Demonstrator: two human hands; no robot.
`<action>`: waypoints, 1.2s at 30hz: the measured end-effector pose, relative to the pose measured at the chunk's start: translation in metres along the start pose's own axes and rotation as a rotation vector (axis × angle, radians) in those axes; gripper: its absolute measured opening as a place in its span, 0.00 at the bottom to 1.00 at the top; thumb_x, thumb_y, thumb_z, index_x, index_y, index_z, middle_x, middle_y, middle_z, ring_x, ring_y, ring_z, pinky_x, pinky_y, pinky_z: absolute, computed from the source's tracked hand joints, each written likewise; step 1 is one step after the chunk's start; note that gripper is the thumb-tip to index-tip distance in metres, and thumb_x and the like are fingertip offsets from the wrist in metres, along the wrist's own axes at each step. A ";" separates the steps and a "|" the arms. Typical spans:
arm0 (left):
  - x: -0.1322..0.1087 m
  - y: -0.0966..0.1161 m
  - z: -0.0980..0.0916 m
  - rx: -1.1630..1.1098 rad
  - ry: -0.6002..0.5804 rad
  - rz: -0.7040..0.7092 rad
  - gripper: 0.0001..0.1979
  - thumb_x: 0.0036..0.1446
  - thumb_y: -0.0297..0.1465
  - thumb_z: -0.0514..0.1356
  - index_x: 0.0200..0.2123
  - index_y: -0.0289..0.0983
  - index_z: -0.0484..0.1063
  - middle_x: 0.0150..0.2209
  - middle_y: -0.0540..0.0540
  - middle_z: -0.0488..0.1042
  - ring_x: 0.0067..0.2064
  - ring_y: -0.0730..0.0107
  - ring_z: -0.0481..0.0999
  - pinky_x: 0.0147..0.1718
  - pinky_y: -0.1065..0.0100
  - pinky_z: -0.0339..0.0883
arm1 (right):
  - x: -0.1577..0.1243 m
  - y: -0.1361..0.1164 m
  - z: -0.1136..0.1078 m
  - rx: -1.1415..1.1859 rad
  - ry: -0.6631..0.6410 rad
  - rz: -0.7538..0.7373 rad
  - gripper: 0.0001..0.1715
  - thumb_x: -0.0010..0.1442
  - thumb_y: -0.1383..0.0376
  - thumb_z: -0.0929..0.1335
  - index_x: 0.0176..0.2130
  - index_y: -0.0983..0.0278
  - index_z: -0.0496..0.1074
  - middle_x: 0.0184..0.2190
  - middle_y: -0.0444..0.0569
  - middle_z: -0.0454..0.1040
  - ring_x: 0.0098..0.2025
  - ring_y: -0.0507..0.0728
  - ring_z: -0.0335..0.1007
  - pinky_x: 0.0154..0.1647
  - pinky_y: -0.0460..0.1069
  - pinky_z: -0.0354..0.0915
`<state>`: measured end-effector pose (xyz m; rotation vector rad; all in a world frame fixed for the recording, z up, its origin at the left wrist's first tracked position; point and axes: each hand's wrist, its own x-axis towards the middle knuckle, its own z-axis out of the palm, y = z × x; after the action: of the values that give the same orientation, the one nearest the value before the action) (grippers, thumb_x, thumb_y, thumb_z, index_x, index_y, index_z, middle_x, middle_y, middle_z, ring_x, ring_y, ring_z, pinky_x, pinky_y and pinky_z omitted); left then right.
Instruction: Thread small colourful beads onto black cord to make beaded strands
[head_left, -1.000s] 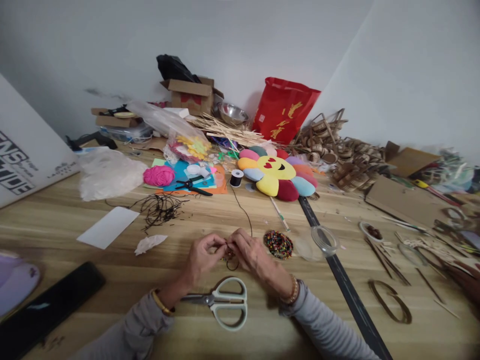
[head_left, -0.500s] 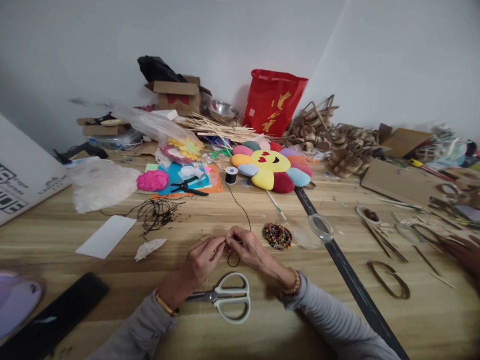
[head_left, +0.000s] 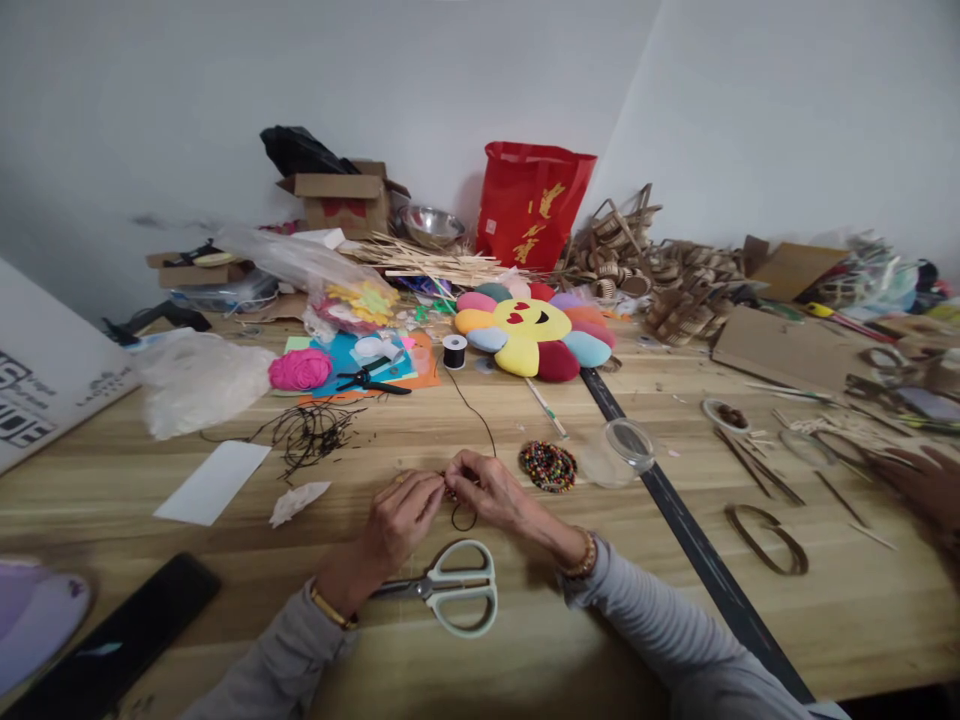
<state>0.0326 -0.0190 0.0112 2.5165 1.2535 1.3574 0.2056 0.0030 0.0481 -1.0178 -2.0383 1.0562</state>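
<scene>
My left hand (head_left: 399, 511) and my right hand (head_left: 487, 490) meet fingertip to fingertip over the wooden table (head_left: 525, 660). Both pinch a thin black cord (head_left: 480, 418) with small beads on it, which loops below the fingers and runs back to a black spool (head_left: 454, 351). A heap of coloured beads (head_left: 548, 466) lies just right of my right hand. Pale green scissors (head_left: 450, 589) lie between my forearms.
A clear round container (head_left: 619, 450) and a long black strip (head_left: 697, 550) lie to the right. A flower cushion (head_left: 531, 331), red bag (head_left: 532, 205), pink yarn (head_left: 299, 369) and cord scraps (head_left: 311, 432) sit behind. A black phone (head_left: 112, 640) lies front left. Another person's hand (head_left: 926, 480) shows at the right edge.
My hands stay pinched together on the cord, fingers shifting slightly. The camera has turned a little to the right, and another person's hand has come into view at the right edge.
</scene>
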 end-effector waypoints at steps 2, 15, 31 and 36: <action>0.000 0.000 0.002 0.021 0.015 -0.025 0.08 0.57 0.23 0.55 0.32 0.37 0.74 0.28 0.45 0.79 0.29 0.68 0.78 0.32 0.70 0.71 | 0.001 0.004 0.000 -0.005 0.002 -0.025 0.05 0.60 0.71 0.63 0.32 0.66 0.67 0.23 0.41 0.66 0.25 0.48 0.59 0.27 0.42 0.56; 0.007 -0.002 0.003 -0.217 -0.097 -0.354 0.06 0.54 0.28 0.57 0.27 0.37 0.73 0.25 0.49 0.79 0.26 0.69 0.77 0.28 0.72 0.71 | -0.001 0.002 -0.011 -0.395 -0.092 -0.280 0.08 0.66 0.70 0.60 0.39 0.66 0.67 0.34 0.49 0.68 0.32 0.52 0.64 0.33 0.45 0.60; 0.012 -0.006 -0.002 -0.556 -0.272 -0.584 0.07 0.54 0.32 0.57 0.27 0.35 0.72 0.26 0.47 0.76 0.29 0.68 0.74 0.29 0.71 0.68 | 0.008 0.024 -0.015 0.554 -0.301 0.196 0.19 0.59 0.53 0.68 0.35 0.67 0.69 0.25 0.43 0.67 0.25 0.47 0.61 0.26 0.42 0.62; 0.009 -0.007 0.002 -0.502 -0.138 -0.564 0.04 0.52 0.29 0.59 0.26 0.36 0.73 0.26 0.48 0.77 0.29 0.68 0.76 0.31 0.71 0.69 | 0.010 0.025 -0.008 0.757 -0.256 0.278 0.21 0.51 0.53 0.72 0.32 0.68 0.70 0.22 0.42 0.66 0.23 0.47 0.61 0.24 0.42 0.63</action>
<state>0.0322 -0.0082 0.0140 1.7169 1.2592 1.1494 0.2155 0.0239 0.0323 -0.7845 -1.4608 1.9840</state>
